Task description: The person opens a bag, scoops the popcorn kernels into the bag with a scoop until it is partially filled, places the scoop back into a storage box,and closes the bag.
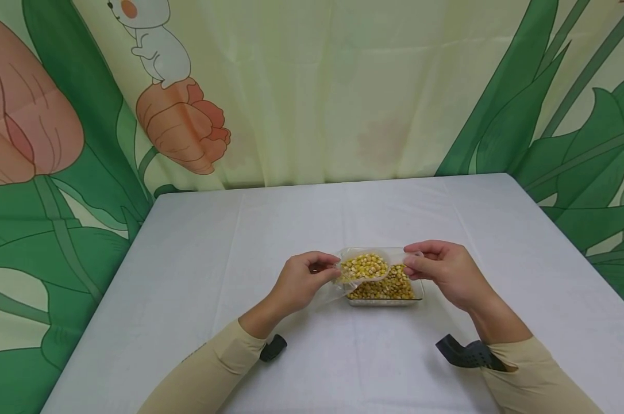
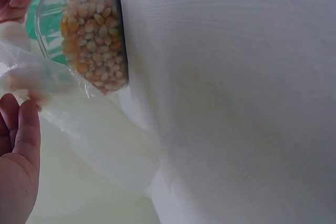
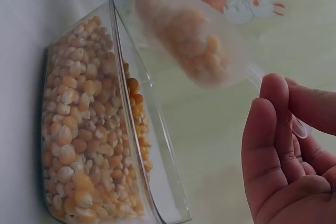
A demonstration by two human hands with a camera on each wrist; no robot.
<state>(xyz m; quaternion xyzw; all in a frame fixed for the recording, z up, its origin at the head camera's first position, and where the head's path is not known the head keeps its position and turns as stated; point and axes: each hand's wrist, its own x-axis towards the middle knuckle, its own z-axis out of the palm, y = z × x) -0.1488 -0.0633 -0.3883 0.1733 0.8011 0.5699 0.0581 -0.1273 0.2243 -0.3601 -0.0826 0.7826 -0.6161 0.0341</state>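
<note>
Near side: left sleeve (image 1: pixel 203 368) and right sleeve (image 1: pixel 539 374), both beige, enter at the near edge of the view, with a black wrist mount (image 1: pixel 469 352) at the right cuff.
Left hand (image 1: pixel 301 279): thumb and fingers pinch a clear plastic bag (image 2: pixel 100 135), whose loose film hangs beside the left end of the dish.
Right hand (image 1: pixel 449 273): thumb and fingertips grasp the thin handle end of a translucent scoop (image 1: pixel 388 275), to the right of its load.
Step in hand: judging by the loaded scoop at the bag, corn is being passed from dish to bag; how far the scoop's left end sits inside the film, I cannot tell.
Next move calls for: probably a held-open bag mouth, the scoop well inside it, and a tilt to the left that spills nothing back.
Scoop's look: milky, see-through plastic with a rounded bowl, heaped with yellow corn kernels (image 1: pixel 364 266); some look paler.
Scoop's place: between the two hands, raised above the far left part of the glass dish (image 1: pixel 386 303).
Dish: rectangular, clear-walled, resting on the white cloth-covered surface (image 1: pixel 270 230); its kernels (image 3: pixel 79 114) look heaped along one wall, mixed gold and whitish, with bare space inside near the rim.
Far side: a curtain (image 1: pixel 291 86) printed with big green leaves, tulips and a white rabbit hangs beyond the surface.
</note>
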